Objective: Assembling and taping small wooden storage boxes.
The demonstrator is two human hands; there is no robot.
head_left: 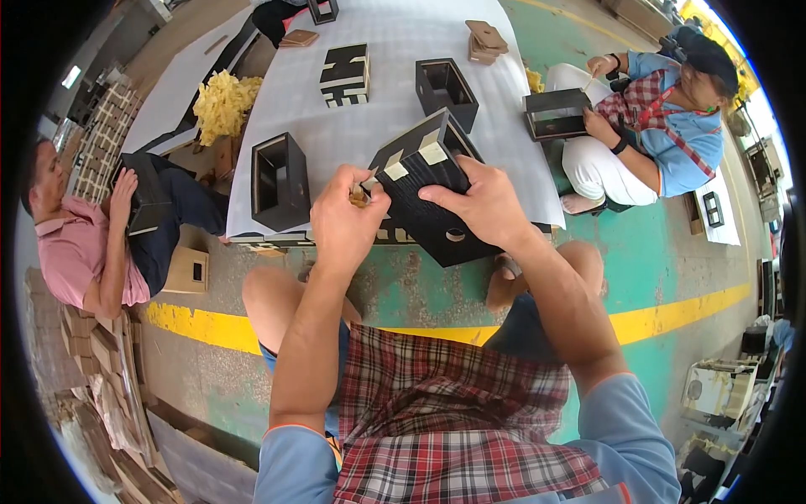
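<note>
I hold a black wooden box with pale tape strips along its edges and a round hole in one face, tilted above my knees. My right hand grips the box from the right side, fingers spread over its top face. My left hand is closed at the box's left corner, pinching a small tan piece against a taped edge.
A white sheet on the floor carries several black open boxes, a taped box and tan wooden pieces. A person in pink sits left holding a black box; another in blue sits right with one. Yellow foam lies beyond.
</note>
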